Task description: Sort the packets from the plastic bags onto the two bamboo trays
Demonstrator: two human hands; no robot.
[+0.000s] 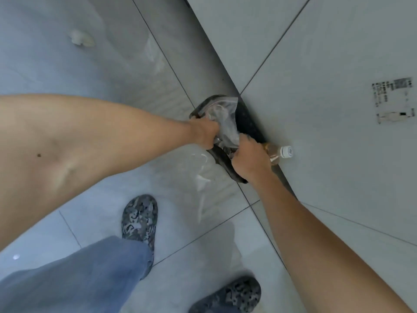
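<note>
I look straight down at a tiled floor. Both of my hands are low, at a crumpled clear plastic bag [225, 118] that sits in a dark, soft bag or liner [222, 160] by the foot of a wall. My left hand [205, 133] grips the clear bag's left side, fingers curled into it. My right hand [246, 160] grips its lower right edge together with the dark rim. What is inside the clear bag cannot be made out. No bamboo tray and no packet shows.
A bottle of amber liquid with a white cap [279, 153] lies on the floor just right of my right hand. A tiled wall [338, 64] rises to the right. A crumpled white scrap [81, 38] lies far left. My two camouflage clogs [140, 219] stand below.
</note>
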